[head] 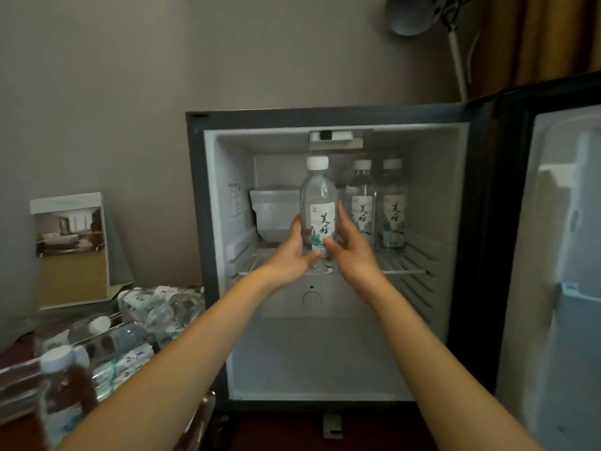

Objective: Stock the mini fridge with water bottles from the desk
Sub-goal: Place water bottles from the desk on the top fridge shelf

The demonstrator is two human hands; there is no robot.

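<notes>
The person holds one water bottle (320,203) upright with both hands, at the front of the wire shelf (403,265) inside the open mini fridge (195,255). The fingers of the left hand (292,255) and of the right hand (353,255) are closed around the lower part of the bottle, one hand on each side. Whether its base already rests on the wires cannot be told; it sits very near the front bar.

The first risk is probably the place itself. If the hands let go here, the base may stand only half on the front bar, and the bottle can tip forward and fall into the lower compartment or out of the fridge. A narrow base between wires makes this more likely.

The second risk is on the right. Two stocked bottles (361,203) stand just behind and beside the right hand; a push deeper could knock them over with the knuckles or the bottle. On the left, the white container (273,216) leaves limited room.

More water bottles lie in a wrapped pack (146,314) on the worktop (14,353), so shelf space should be used tightly.
</notes>
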